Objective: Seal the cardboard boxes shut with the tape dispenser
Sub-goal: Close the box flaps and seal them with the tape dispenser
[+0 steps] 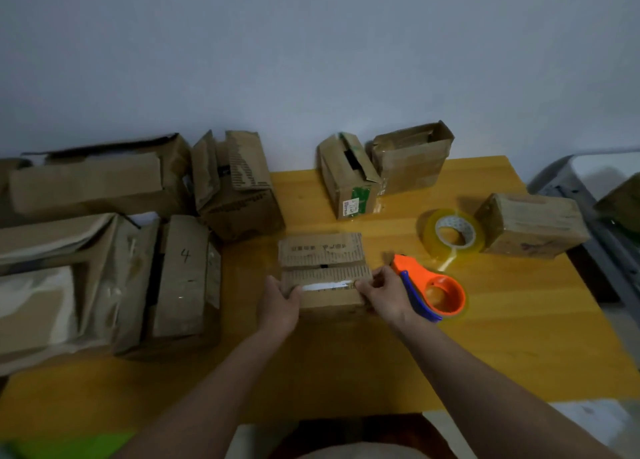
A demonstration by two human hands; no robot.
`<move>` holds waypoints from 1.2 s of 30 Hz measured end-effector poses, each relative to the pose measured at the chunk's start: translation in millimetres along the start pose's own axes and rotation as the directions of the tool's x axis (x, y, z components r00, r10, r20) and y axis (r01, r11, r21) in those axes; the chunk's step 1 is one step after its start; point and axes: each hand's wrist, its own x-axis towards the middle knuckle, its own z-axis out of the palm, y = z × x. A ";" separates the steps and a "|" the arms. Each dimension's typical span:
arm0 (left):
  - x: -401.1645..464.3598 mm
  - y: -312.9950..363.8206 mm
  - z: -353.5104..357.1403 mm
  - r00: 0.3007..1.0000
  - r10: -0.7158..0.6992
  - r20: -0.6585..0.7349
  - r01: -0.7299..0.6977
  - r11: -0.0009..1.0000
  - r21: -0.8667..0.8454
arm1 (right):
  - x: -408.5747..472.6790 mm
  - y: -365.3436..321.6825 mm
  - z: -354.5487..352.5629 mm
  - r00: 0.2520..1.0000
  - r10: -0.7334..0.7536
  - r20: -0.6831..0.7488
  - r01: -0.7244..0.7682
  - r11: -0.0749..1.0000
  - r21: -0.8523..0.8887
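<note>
A small cardboard box (323,261) sits in the middle of the yellow wooden table (502,347), its two top flaps folded down with a dark gap between them. My left hand (280,304) grips the box's near left corner. My right hand (381,294) pinches its near right corner. Just right of that hand lies the orange tape dispenser (434,290) with a blue handle, flat on the table and not held. A loose roll of clear tape (452,235) lies behind it.
Several other cardboard boxes ring the work area: large ones stacked at the left (86,250), one marked "4" (185,275), an open one (235,185), two at the back (349,178), one at the right (533,224). The table's right edge borders a grey object (588,195).
</note>
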 end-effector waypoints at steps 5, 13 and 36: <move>5.9 -9.1 2.0 0.999 0.032 0.019 -0.033 0.996 0.086 | 9.2 11.7 -2.1 1.000 0.014 -0.001 -0.014 0.994 -0.108; 7.1 -10.9 7.7 0.995 0.094 -0.036 -0.080 0.959 0.273 | 18.0 18.5 -15.5 1.000 0.027 0.005 -0.025 0.983 -0.182; 9.0 15.1 35.5 0.864 0.373 0.337 -0.496 0.522 0.694 | 22.1 64.4 -89.2 0.966 -0.168 -0.198 0.056 0.878 -0.475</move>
